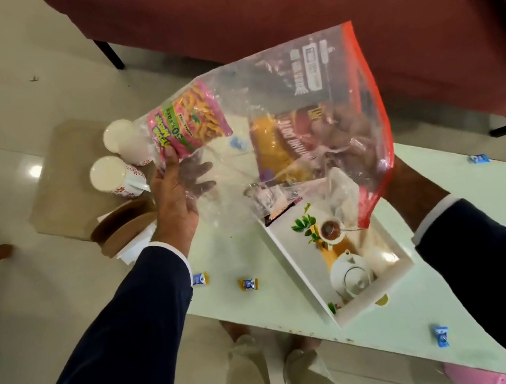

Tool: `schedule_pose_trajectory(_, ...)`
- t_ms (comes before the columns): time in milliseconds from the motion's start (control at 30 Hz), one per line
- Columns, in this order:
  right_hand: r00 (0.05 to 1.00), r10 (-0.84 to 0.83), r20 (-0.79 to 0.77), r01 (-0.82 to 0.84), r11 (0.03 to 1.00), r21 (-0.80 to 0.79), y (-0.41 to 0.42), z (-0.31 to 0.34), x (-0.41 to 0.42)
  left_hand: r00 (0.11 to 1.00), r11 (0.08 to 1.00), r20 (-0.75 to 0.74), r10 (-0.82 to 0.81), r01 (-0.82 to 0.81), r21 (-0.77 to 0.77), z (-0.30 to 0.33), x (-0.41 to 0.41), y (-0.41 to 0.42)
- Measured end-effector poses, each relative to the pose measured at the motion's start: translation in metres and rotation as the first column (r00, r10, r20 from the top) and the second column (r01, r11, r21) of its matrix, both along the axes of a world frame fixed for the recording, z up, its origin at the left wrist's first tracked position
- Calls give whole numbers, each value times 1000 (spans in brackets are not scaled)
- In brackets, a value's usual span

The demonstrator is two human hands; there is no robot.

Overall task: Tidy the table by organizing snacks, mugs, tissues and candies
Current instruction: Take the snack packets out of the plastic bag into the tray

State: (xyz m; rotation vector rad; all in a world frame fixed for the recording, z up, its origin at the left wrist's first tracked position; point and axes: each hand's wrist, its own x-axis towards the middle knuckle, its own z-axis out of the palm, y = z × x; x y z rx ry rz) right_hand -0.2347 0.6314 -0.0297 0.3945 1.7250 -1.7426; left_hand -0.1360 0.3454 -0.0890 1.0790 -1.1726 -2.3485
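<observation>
Above the desk point(465, 307), a clear zip bag point(298, 110) with a red seal strip hung between both hands. Inside lay two snack packets, one pink point(189, 118) and one orange point(284, 149). Left hand point(175, 198) gripped the bag's far-left end, thumb on the pink packet; right hand point(412, 188) held the seal side, its fingers hidden. Two white mugs point(117, 167) stood far left. Five wrapped candies point(248, 283) lay scattered on the desk.
</observation>
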Motion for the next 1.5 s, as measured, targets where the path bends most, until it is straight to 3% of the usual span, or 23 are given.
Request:
schedule_pose_trajectory(67, 985, -89, -149, 59, 979, -197, -7, 7, -12, 999, 999, -9, 32, -32, 23, 0, 2, -7)
schedule_pose_trajectory(167, 925, -297, -236, 242, 941, -237, 9, 4, -29, 995, 994, 2, 101, -101, 53, 5, 2, -17)
schedule_pose_trajectory(367, 789, -590, 169, 613, 743, -269, 61, -28, -32, 990, 990, -13, 143, -142, 22, 8, 6, -35)
schedule_pose_trajectory(500, 887, -423, 185, 462, 800, -384, 67, -47, -17, 991, 990, -7, 135, -135, 28, 5, 7, -41)
schedule_pose_trajectory(567, 945, -308, 108, 326, 894, -306, 61, -58, -10, 994, 994, -9, 113, -112, 10, 6, 8, -42)
schedule_pose_trajectory(633, 989, -146, -27, 145, 989, -16, 57, -66, -9, 994, 994, 11, 105, -104, -11, 5, 8, -46)
schedule_pose_trajectory(667, 995, 2, -103, 20, 978, 206, 54, -70, -11, 994, 994, 22, 107, -106, -19, 5, 8, -47)
schedule_pose_trajectory(733, 895, 417, -162, -266, 787, 557, 45, -74, -18, 992, 992, 42, 122, -121, -28, 4, 7, -49)
schedule_pose_trajectory(767, 783, 605, -140, -390, 655, 647, 39, -76, -20, 990, 991, 45, 135, -134, -27, 4, 6, -49)
schedule_pose_trajectory(833, 548, 833, -82, -544, 429, 721, 21, -79, -20, 987, 988, 44, 153, -153, -22, 3, 5, -47)
schedule_pose_trajectory(967, 184, 981, 61, -623, 69, 779, -12, -101, -10, 989, 991, 60, 132, -133, 0, 4, 3, -41)
schedule_pose_trajectory(1033, 94, 989, 119, -648, -30, 761, -29, -111, -4, 990, 992, 63, 126, -127, 13, 4, 3, -41)
schedule_pose_trajectory(1100, 70, 988, 139, -668, -57, 742, -42, -120, 3, 990, 991, 55, 129, -131, 23, 4, 3, -40)
schedule_pose_trajectory(1200, 69, 988, 136, -647, -60, 760, -57, -135, 8, 991, 992, 53, 120, -121, 23, 3, 5, -43)
schedule_pose_trajectory(1267, 141, 985, 98, -668, 22, 743, -63, -143, 11, 993, 994, 52, 108, -109, 15, 2, 6, -48)
schedule_pose_trajectory(1367, 422, 903, 77, -729, 288, 622, -61, -147, 12, 995, 996, 49, 90, -91, 14, 0, 9, -54)
schedule_pose_trajectory(1433, 620, 781, 76, -664, 470, 581, -54, -143, 14, 995, 996, 42, 93, -93, 13, 1, 10, -56)
schedule_pose_trajectory(1500, 751, 658, -46, -525, 639, 562, -47, -129, 16, 994, 995, 42, 97, -98, 20, 3, 10, -54)
